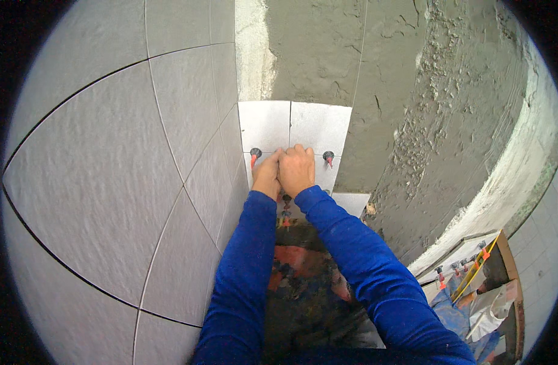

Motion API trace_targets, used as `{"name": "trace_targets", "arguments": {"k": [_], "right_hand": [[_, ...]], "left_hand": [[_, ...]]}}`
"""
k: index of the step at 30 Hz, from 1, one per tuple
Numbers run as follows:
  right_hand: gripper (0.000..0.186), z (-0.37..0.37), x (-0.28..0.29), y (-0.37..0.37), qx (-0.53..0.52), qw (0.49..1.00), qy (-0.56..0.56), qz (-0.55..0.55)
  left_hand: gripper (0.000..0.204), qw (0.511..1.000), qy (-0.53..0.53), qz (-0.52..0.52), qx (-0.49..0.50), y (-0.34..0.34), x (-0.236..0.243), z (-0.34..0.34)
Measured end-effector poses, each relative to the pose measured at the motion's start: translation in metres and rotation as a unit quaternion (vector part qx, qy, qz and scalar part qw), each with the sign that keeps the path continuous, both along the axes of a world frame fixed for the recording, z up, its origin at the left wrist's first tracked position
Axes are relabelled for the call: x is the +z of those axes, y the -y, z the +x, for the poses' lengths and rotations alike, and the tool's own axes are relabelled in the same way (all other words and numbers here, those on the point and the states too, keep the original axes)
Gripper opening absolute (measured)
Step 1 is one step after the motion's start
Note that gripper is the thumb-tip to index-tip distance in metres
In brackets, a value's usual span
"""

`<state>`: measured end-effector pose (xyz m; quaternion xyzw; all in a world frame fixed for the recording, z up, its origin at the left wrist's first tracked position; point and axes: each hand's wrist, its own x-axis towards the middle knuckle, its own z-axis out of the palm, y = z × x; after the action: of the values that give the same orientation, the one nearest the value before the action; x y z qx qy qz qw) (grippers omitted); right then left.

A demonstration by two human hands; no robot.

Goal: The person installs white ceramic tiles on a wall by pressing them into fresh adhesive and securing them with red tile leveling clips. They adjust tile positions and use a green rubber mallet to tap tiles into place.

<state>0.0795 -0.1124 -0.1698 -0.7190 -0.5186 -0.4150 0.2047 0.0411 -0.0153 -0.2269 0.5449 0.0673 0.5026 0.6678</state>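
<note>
Both arms wear blue sleeves and reach forward to a wall corner. My left hand (267, 173) and my right hand (296, 169) are pressed side by side against small white tiles (318, 126) set on a grey mortar wall (388, 91). The fingers curl over the joint between the tiles; what they pinch there is hidden. Red and black levelling clips (255, 154) (329, 157) stick out of the tile joints to either side of the hands. More clips (285, 213) show below the wrists.
Large grey tiles (109, 176) cover the wall on the left. The right wall is rough wet mortar with a white band (510, 182). A box with a white bag, yellow strap and clips (479, 274) sits at lower right. Dark cluttered floor (303, 286) lies below my arms.
</note>
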Motion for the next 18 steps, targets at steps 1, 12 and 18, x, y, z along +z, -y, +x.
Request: {"name": "trace_targets", "arguments": {"k": [1, 12, 18], "right_hand": [[0.015, -0.001, 0.001, 0.001, 0.002, 1.000, -0.005, -0.001], [0.017, -0.004, -0.001, 0.002, 0.004, 1.000, -0.021, -0.009], [0.017, -0.003, -0.002, -0.002, 0.009, 0.999, -0.035, 0.008]], "left_hand": [[0.022, 0.998, 0.043, 0.037, -0.005, 0.004, -0.001, -0.005], [0.023, 0.984, -0.121, 0.128, -0.019, 0.019, 0.025, -0.038], [0.011, 0.969, -0.001, -0.149, -0.198, 0.004, 0.015, -0.022]]}}
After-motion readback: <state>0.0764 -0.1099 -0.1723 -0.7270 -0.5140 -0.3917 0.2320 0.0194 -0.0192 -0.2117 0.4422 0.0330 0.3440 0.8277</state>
